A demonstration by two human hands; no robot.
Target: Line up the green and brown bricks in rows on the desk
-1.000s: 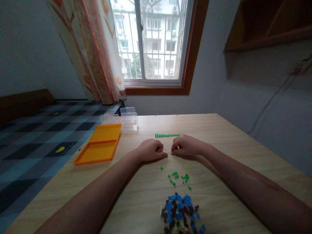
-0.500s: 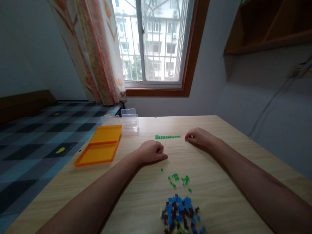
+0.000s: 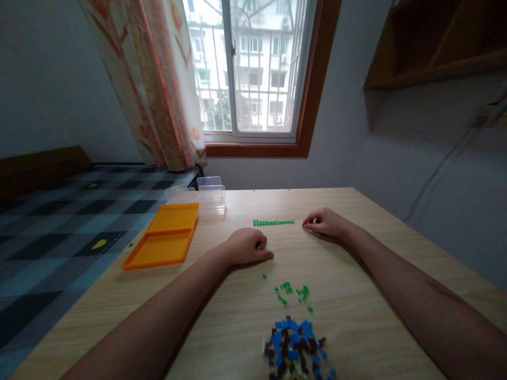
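Observation:
My right hand rests on the table just right of a row of small green building bricks. Its thumb and fingers are pinched on one tiny green brick at the tabletop. Left of the middle, my left hand lies on the wood with its fingers curled in and the thumb pointing right; nothing shows in it. Loose green bricks are scattered nearer to me, with a single one just below the left thumb. A heap of blue, dark brown and pale bricks sits at the near edge of view.
An orange two-part tray lies at the table's left side. Clear plastic boxes stand behind it at the far left corner. A bed with a checked cover adjoins the table. Beyond are a window and a curtain.
The right hand stays by the end of the row, its fingers shifted very slightly with the green brick. My left hand has not visibly moved; the whole view has drifted a little.

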